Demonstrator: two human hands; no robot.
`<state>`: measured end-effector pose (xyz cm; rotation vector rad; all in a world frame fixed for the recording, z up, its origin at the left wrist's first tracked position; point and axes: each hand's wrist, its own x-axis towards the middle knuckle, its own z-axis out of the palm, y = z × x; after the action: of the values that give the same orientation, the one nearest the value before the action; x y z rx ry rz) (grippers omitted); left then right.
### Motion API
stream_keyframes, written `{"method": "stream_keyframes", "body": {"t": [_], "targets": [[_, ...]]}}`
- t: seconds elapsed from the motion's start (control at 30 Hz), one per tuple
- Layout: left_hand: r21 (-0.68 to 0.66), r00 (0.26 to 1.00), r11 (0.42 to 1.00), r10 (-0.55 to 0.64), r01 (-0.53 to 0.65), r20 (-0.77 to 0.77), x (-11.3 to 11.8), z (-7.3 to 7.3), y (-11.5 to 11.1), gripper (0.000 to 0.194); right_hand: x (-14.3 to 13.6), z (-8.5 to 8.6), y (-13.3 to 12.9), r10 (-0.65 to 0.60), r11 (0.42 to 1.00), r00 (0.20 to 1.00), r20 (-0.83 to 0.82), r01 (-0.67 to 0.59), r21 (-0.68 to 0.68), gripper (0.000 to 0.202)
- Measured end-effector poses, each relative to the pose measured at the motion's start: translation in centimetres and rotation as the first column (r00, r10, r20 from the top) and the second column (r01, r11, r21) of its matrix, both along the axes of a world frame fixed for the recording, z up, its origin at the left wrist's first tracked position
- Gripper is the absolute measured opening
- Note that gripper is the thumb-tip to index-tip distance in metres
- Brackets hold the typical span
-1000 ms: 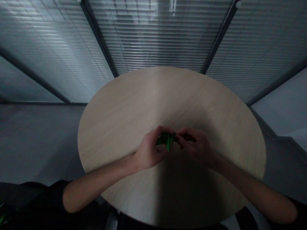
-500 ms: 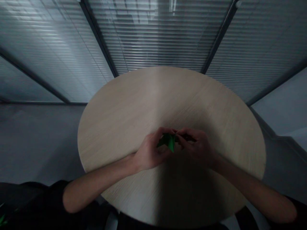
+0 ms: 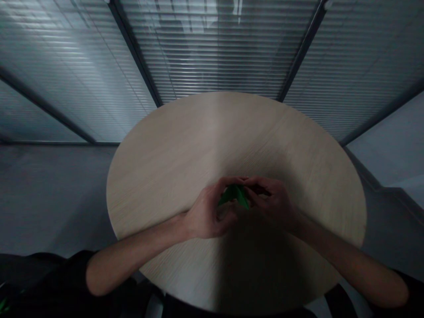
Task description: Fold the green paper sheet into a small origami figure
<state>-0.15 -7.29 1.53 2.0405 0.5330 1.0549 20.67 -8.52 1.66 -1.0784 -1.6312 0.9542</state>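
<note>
A small piece of folded green paper with pointed flaps is between my two hands above the near-middle of the table. My left hand curls round its left side, fingers behind the paper and thumb lower, a little apart from it. From the right, my right hand pinches the paper between thumb and fingers. The fingertips of both hands meet along the paper's far edge. My fingers hide part of the folds.
The round light-wood table stands against a glass partition with blinds. A dark shadow from my body falls over its near half. Grey floor shows to the left.
The front flap of the green paper has swung to the right. My left thumb has dropped away from the paper, widening the gap. My right hand stays nearly in place.
</note>
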Motion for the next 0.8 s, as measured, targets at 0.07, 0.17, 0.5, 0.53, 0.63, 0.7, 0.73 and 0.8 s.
{"method": "stream_keyframes", "body": {"t": [0.07,0.17,0.5,0.53,0.63,0.7,0.73,0.8], "targets": [[-0.018,1.0,1.0,-0.019,0.019,0.006,-0.03,0.08,-0.03,0.068,0.04,0.03,-0.05,0.006,1.0,1.0,-0.004,-0.006,0.014,0.009],[-0.029,0.998,0.998,-0.054,0.054,0.014,-0.07,0.03,-0.02,0.07,0.15,0.12,-0.14,0.019,1.0,1.0,0.014,-0.02,0.02,0.009],[-0.074,0.999,0.997,0.034,-0.034,-0.004,0.16,-0.7,0.06,0.039,0.2,-0.04,-0.05,-0.018,0.998,0.998,0.055,0.014,0.06,0.011],[-0.072,0.999,0.996,0.048,-0.048,-0.003,0.2,-0.67,0.07,0.038,0.19,-0.04,-0.05,-0.022,0.998,0.998,0.063,0.017,0.068,0.011],[-0.056,0.997,0.996,0.073,-0.072,0.003,0.31,-0.62,0.15,0.036,0.2,-0.06,-0.06,-0.012,0.997,0.997,0.079,0.006,0.073,0.012],[-0.051,0.997,0.996,0.078,-0.078,-0.004,0.36,-0.64,0.19,0.037,0.23,-0.1,-0.06,-0.007,0.997,0.995,0.096,0.0,0.077,0.013],[-0.052,0.997,0.996,0.079,-0.079,-0.01,0.38,-0.66,0.2,0.037,0.25,-0.13,-0.05,-0.011,0.997,0.994,0.106,0.002,0.083,0.013],[-0.059,0.996,0.995,0.083,-0.084,-0.018,0.43,-0.69,0.16,0.037,0.28,-0.22,-0.04,-0.022,0.995,0.993,0.115,0.01,0.103,0.012]]}}
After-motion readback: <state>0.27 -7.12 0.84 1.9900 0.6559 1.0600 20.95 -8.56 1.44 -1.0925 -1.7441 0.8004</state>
